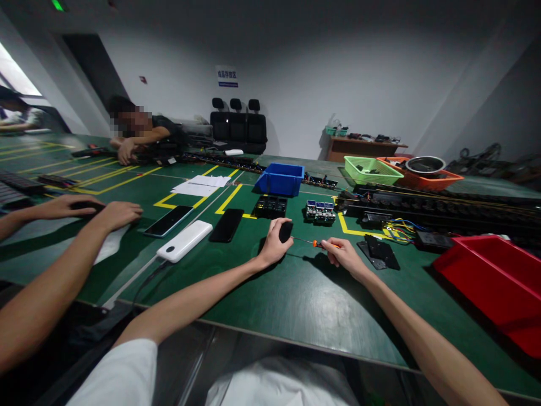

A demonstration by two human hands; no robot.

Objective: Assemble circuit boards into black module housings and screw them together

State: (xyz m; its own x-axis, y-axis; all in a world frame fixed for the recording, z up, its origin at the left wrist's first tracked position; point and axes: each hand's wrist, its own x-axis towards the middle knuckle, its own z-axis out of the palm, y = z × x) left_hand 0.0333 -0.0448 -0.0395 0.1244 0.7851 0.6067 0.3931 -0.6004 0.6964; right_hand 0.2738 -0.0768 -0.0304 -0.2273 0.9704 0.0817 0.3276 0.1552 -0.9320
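Evidently, operating remotely, I have the black part (286, 232) gripped in the left hand (274, 243) over the table (291, 299), seemingly to steady it against the screwdriver (317, 244), which the right hand (344, 256) clasps, pointed toward that part.

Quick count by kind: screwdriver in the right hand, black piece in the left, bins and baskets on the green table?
Screwdriver: 1
Black piece: 1
Bins (blue bin, red bin): 2
Baskets (light green basket, orange basket): 2
Total: 6
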